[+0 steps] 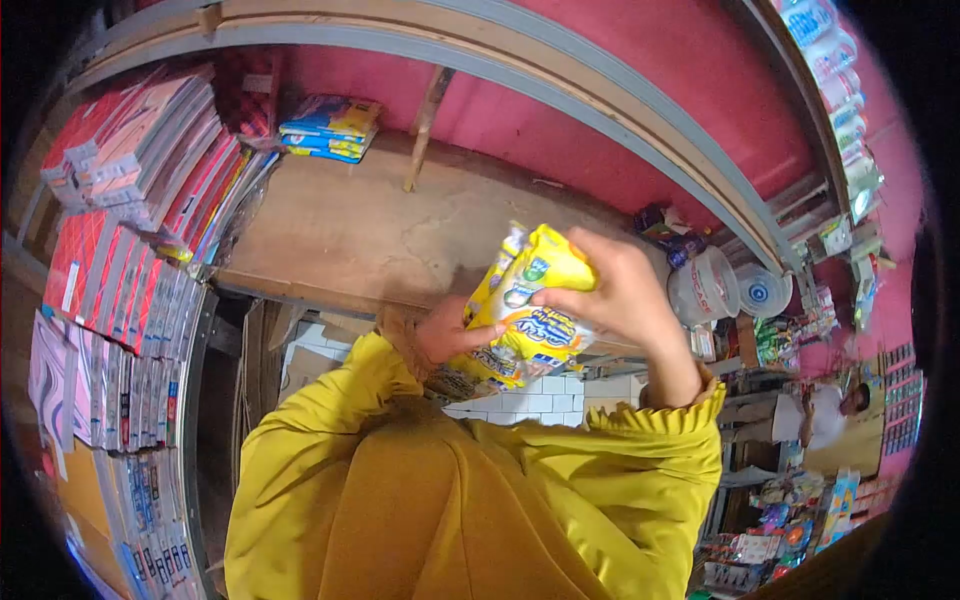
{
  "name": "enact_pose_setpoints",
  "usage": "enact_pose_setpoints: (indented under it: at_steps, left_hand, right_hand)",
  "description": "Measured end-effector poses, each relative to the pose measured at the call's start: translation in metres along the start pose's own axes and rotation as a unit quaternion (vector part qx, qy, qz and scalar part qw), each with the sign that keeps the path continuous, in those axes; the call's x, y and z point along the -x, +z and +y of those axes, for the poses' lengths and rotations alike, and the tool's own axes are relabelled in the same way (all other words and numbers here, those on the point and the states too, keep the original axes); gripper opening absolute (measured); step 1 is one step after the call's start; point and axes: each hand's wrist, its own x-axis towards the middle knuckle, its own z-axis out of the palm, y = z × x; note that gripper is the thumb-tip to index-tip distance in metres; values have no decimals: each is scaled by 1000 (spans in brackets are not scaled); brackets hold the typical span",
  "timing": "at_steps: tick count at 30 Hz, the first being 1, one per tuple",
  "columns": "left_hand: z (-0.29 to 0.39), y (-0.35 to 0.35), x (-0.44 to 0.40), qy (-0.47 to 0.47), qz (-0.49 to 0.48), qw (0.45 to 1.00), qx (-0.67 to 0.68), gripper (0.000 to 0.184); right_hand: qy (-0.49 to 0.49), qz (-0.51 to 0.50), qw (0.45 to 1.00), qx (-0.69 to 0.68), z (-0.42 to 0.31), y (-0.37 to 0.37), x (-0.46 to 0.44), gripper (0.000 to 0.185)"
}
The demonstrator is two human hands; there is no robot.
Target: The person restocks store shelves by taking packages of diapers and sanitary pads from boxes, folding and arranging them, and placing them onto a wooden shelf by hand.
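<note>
Several yellow plastic packets (535, 335) with printed labels are held together in front of my chest, above the edge of a wooden shelf (350, 230). My left hand (447, 332) grips their left side, with the thumb lying across the front. On the upper right side, my right hand (625, 285) clasps the packets with its thumb on the printed face and the other fingers behind. The lettering appears upside down, and I cannot tell what is inside the packets.
Blue-and-yellow packets (330, 128) lie at the shelf's back left. Stacked notebooks (110, 275) fill the left side. Clear plastic tubs (704, 288) stand to the right. A metal-edged upper shelf (480, 42) spans overhead. Another person (822, 415) is farther off at right.
</note>
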Motion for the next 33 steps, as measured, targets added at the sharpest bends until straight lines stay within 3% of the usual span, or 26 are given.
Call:
enact_pose_setpoints:
  at_steps: [1, 2, 3, 4, 5, 7, 8, 10, 12, 14, 16, 18, 22, 27, 33]
  left_hand:
    - [12, -2, 1, 28, 8, 999, 21, 46]
    - [28, -2, 4, 57, 17, 997, 41, 50]
    - [38, -6, 5, 86, 26, 994, 60, 55]
    - [38, -22, 4, 126, 48, 991, -14, 58]
    - [35, -47, 6, 162, 68, 980, -90, 62]
    - [29, -83, 28, 179, 131, 972, -74, 66]
    - [26, -100, 43, 165, 171, 971, 18, 67]
    - [6, -131, 77, 152, 308, 939, -16, 62]
    - [-33, -152, 109, 83, 422, 902, 47, 58]
    - [-69, -159, 138, -32, 447, 893, -43, 56]
    - [-123, -154, 144, -123, 413, 895, 115, 56]
    - [-150, -141, 125, -181, 314, 922, 133, 57]
    - [-133, -103, 61, -154, 129, 957, 209, 65]
    - [-93, -43, -12, -205, -19, 893, 401, 99]
    - [-117, -6, -74, -237, -11, 785, 572, 114]
  right_hand:
    - [28, -40, 998, -34, -3, -6, -6, 49]
    - [-4, 14, 997, -82, -6, -9, -11, 43]
    - [31, 13, 993, -109, -13, -20, -14, 41]
    - [-20, 70, 989, -132, -24, -35, -18, 39]
    - [58, 70, 978, -190, -38, -60, -18, 39]
    - [48, 156, 974, -159, -28, -101, -17, 40]
    - [72, 173, 972, -142, -22, -129, -14, 43]
    - [104, 261, 947, -156, 12, -176, -2, 49]
    - [130, 304, 937, -109, 46, -225, 10, 44]
    - [137, 312, 933, -119, 81, -269, 25, 42]
    - [133, 333, 926, -121, 83, -282, 32, 43]
    - [120, 368, 915, -115, 71, -284, 28, 43]
    - [86, 372, 924, -25, 66, -309, 26, 43]
    - [91, 410, 905, 64, 19, -303, 41, 40]
    - [188, 440, 874, 85, 20, -296, 143, 38]
